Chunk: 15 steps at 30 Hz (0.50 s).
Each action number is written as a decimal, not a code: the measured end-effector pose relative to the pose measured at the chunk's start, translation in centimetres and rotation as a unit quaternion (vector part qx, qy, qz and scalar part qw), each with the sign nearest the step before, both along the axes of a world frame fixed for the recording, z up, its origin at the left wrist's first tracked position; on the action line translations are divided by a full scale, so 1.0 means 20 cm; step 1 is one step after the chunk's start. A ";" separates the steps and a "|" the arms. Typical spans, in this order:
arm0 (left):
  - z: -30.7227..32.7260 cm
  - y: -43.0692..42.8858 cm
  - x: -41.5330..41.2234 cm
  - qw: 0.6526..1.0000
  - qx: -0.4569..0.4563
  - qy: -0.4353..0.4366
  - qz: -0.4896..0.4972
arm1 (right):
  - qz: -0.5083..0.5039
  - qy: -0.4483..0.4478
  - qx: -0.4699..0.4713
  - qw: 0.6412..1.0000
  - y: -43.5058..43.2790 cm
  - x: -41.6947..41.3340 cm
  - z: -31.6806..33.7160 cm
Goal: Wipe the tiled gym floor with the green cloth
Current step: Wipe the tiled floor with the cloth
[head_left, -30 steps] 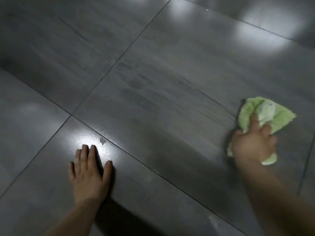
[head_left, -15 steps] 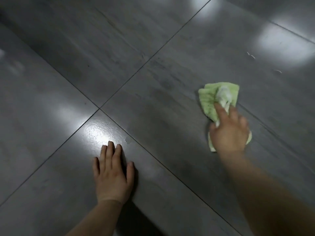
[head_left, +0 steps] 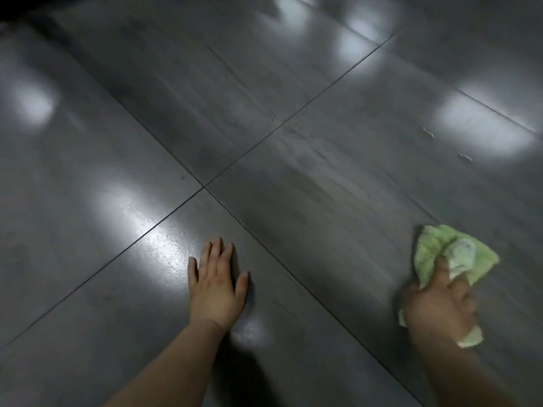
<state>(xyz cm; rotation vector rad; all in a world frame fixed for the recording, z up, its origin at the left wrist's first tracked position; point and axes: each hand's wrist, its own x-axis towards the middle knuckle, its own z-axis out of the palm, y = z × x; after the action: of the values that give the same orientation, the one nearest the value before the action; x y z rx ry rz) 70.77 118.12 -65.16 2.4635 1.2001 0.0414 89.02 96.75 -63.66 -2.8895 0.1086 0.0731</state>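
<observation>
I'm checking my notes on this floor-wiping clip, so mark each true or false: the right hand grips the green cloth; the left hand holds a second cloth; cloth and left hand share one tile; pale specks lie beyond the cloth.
1. The right hand grips the green cloth. True.
2. The left hand holds a second cloth. False: it lies flat on the floor, fingers straight, holding nothing.
3. Cloth and left hand share one tile. False: a grout line runs between them.
4. Pale specks lie on the floor beyond the cloth. True.
</observation>
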 end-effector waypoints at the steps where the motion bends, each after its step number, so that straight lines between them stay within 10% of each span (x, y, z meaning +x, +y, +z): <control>1: 0.00 0.03 -0.02 1.000 0.011 0.005 -0.017 | -0.002 0.027 0.019 0.999 0.11 -0.04 0.02; 5: 0.00 0.20 -0.17 0.996 0.040 0.029 0.073 | 0.244 -0.052 0.064 0.966 0.49 -0.34 -0.02; 10: -0.04 0.26 -0.22 0.996 0.035 0.018 0.083 | 0.585 -0.137 0.014 0.799 0.58 -0.21 -0.06; 12: -0.06 0.27 -0.22 0.997 0.042 0.017 0.060 | 0.547 -0.148 -0.014 0.824 0.58 -0.01 -0.05; 15: -0.07 0.29 -0.23 0.996 0.070 0.010 0.052 | 0.278 -0.078 0.019 0.957 0.71 0.04 -0.02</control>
<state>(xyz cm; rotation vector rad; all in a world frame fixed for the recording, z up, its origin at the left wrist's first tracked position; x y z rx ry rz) 66.27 123.82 -66.59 2.5229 1.3762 0.1344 89.75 110.95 -64.16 -2.7800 -0.7252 -0.0510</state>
